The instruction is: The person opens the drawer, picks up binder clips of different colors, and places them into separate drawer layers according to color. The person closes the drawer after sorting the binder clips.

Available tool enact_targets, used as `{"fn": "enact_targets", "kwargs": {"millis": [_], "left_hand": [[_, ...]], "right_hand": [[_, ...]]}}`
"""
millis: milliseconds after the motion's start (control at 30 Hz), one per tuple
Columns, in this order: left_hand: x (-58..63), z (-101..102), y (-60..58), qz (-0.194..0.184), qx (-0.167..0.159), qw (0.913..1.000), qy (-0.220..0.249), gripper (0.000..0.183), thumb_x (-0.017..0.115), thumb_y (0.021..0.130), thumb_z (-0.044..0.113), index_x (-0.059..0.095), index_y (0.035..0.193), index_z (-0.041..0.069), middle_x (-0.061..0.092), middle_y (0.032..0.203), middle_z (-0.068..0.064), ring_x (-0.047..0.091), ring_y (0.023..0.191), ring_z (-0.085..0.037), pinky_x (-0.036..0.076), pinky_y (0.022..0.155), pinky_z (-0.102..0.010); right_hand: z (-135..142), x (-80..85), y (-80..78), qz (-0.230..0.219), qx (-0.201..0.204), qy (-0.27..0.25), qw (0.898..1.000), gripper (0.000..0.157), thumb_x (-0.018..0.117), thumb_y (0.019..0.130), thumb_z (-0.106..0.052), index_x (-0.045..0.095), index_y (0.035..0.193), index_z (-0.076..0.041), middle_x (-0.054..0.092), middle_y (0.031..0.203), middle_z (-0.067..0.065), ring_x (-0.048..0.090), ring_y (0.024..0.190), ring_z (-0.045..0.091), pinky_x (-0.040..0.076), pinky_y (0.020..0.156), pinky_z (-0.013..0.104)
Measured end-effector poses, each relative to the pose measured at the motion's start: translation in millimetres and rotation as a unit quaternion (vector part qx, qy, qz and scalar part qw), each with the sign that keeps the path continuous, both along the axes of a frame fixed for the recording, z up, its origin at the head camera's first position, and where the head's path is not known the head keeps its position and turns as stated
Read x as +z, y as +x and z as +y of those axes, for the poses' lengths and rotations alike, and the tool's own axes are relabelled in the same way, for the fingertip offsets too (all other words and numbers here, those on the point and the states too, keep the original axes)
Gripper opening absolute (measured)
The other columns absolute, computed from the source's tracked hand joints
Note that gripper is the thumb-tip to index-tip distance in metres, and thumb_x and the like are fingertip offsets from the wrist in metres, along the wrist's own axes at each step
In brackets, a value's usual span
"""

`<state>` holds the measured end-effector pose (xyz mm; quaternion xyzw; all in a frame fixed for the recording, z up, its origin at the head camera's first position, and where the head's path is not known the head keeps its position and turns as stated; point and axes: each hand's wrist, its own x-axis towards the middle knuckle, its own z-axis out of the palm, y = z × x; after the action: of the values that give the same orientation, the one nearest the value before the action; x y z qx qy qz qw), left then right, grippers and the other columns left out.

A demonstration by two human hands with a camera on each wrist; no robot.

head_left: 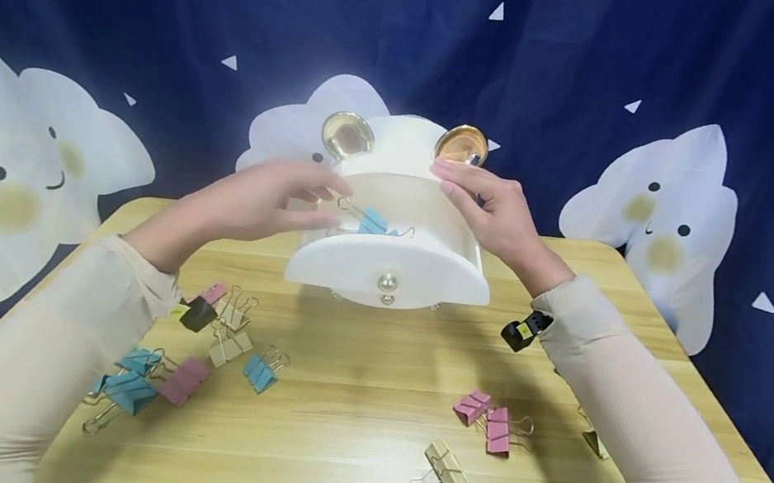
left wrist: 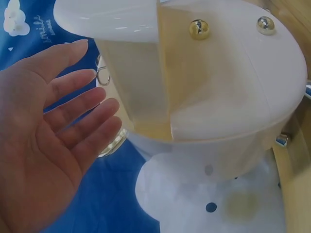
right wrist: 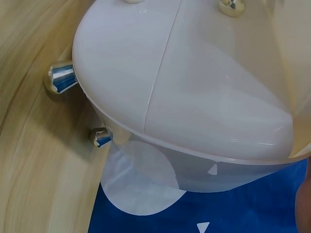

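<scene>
In the head view, a white drawer box [head_left: 401, 143] stands on the table with its upper drawer [head_left: 339, 262] pulled out toward me. A blue binder clip [head_left: 374, 221] lies in that drawer, its wire handles showing. My left hand [head_left: 266, 198] is at the drawer's left side, close to the clip. The left wrist view shows this hand's fingers [left wrist: 80, 104] spread, with nothing held, beside a wire clip handle [left wrist: 103, 75]. My right hand [head_left: 490, 207] rests with its fingertips on the box's top right edge. In the right wrist view, the box's front [right wrist: 116, 63] fills most of the frame.
Two round gold discs [head_left: 348, 135] top the box. Left on the table lie blue clips [head_left: 132, 391], a pink clip [head_left: 184, 381] and cream clips [head_left: 231, 348]. Pink clips [head_left: 498, 431] and a gold clip [head_left: 446, 469] lie right. A dark blue curtain [head_left: 419, 29] hangs behind.
</scene>
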<state>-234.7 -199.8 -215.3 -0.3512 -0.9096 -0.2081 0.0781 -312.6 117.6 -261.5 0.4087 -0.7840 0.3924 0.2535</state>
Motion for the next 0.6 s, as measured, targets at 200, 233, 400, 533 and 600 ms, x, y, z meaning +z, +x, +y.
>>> {"fn": "enact_targets", "kwargs": {"millis": [200,233,400,533,600], "left_hand": [[-2.9,-14.6,11.4,-0.017,0.013,0.9997,0.011,0.037,0.069,0.093,0.029,0.064,0.127,0.014,0.064,0.123,-0.002,0.061,0.110,-0.026,0.049,0.094,-0.049],[-3.5,-17.5,13.5,-0.019,0.018,0.9996,0.011,0.038,0.069,0.093,0.030,0.064,0.127,0.015,0.064,0.124,-0.001,0.060,0.111,-0.025,0.048,0.094,-0.048],[-7.9,-32.1,26.3,-0.017,0.037,0.9992,0.004,0.040,0.066,0.094,0.034,0.063,0.130,0.016,0.063,0.128,0.002,0.058,0.115,-0.023,0.047,0.095,-0.047],[-14.8,-41.7,39.4,-0.030,0.066,0.9974,-0.005,0.041,0.066,0.095,0.036,0.062,0.131,0.017,0.062,0.129,0.002,0.058,0.115,-0.025,0.047,0.093,-0.050],[-19.9,-45.5,44.3,-0.038,0.073,0.9965,-0.013,0.043,0.065,0.095,0.038,0.061,0.132,0.016,0.062,0.129,0.000,0.058,0.114,-0.026,0.048,0.092,-0.051]], "right_hand": [[-0.2,-2.0,0.0,-0.012,0.000,0.001,1.000,0.029,0.063,0.098,-0.020,0.068,0.126,-0.019,0.063,0.127,-0.009,0.051,0.126,0.006,0.042,0.104,0.028],[-0.2,-2.2,-0.1,-0.012,0.001,0.000,1.000,0.029,0.063,0.097,-0.020,0.069,0.126,-0.019,0.063,0.127,-0.009,0.051,0.126,0.006,0.042,0.104,0.028],[-0.2,-1.9,-0.7,-0.013,0.002,-0.004,1.000,0.029,0.065,0.096,-0.016,0.069,0.125,-0.018,0.063,0.127,-0.008,0.051,0.126,0.008,0.042,0.103,0.028],[-0.6,-0.4,-0.5,-0.015,0.001,-0.005,1.000,0.030,0.065,0.095,-0.013,0.069,0.125,-0.016,0.063,0.128,-0.005,0.052,0.125,0.010,0.043,0.103,0.028],[-0.4,0.0,-0.9,-0.015,-0.001,-0.004,1.000,0.029,0.065,0.096,-0.014,0.069,0.124,-0.016,0.064,0.127,-0.006,0.052,0.125,0.009,0.043,0.103,0.028]]}}
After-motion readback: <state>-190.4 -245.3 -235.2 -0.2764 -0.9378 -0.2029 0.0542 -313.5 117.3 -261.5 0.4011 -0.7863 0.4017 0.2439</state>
